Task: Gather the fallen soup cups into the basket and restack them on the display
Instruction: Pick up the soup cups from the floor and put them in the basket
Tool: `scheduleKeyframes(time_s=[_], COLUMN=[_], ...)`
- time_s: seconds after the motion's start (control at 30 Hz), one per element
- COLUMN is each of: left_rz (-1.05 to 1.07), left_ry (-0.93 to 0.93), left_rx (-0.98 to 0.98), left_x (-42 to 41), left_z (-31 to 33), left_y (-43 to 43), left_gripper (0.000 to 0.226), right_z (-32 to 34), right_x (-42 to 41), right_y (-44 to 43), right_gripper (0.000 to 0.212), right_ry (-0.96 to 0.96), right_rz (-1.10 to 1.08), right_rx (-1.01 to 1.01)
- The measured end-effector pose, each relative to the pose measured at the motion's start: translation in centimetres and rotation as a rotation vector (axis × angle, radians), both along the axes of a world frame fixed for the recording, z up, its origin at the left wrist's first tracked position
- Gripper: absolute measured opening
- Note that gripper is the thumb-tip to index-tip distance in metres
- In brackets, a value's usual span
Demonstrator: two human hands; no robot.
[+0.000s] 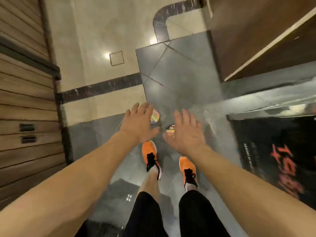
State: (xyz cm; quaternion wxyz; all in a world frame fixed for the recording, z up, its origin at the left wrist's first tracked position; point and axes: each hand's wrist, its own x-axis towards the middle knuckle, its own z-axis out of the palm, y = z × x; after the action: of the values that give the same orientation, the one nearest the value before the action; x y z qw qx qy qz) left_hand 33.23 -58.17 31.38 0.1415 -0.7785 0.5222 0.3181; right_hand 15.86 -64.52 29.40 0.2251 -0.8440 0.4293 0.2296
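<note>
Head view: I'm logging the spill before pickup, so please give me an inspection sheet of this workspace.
Surface: glossy grey floor tiles, beige tiles beyond.
Job's things: shiny-topped cup on the floor beside the left hand; labelled cup between the hands; basket not seen.
Clutter: nothing seen.
Hands: left hand and right hand open, spread, holding nothing.
Cables: nothing seen.
Surroundings: slatted wooden wall left; black panel with red lettering right.

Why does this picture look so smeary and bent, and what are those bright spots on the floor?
Head view: motion blur smears the left hand, the right hand and the soup cups on the glossy floor; the wide lens bows the wooden slats at the left edge; the bright spots are lights reflected in the tiles.
</note>
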Motion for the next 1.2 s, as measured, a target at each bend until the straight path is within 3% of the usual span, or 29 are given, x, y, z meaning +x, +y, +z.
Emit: scheduleKeyframes(time_s=[0.37, 0.57, 0.9, 1.2], left_rz=[-0.006, -0.033, -0.082, -0.014], left_ry=[-0.019, -0.036, -0.046, -0.012], left_rx=[0.023, 0.041, 0.025, -0.042], left_x=[4.2, 4.7, 5.7, 5.4], left_z=[-28.4, -39.0, -47.8, -48.4], left_y=[-2.0, -1.2, -1.2, -0.9], left_gripper=[0.105, 0.113, 0.125, 0.122], right_z=[-28.2, -37.3, -45.1, -45.1], right_x=[1.3, -0.2, 0.6, 0.7], right_y=[1.5, 3.4, 4.8, 4.1], right_gripper=[0.109, 0.114, 0.126, 0.116], right_ry=[0.141, 0.196, 0.25, 0.241], right_rz=[-0.155, -0.155, -0.19, -0.128], right_rx=[0.138, 0.13, 0.09, -0.015])
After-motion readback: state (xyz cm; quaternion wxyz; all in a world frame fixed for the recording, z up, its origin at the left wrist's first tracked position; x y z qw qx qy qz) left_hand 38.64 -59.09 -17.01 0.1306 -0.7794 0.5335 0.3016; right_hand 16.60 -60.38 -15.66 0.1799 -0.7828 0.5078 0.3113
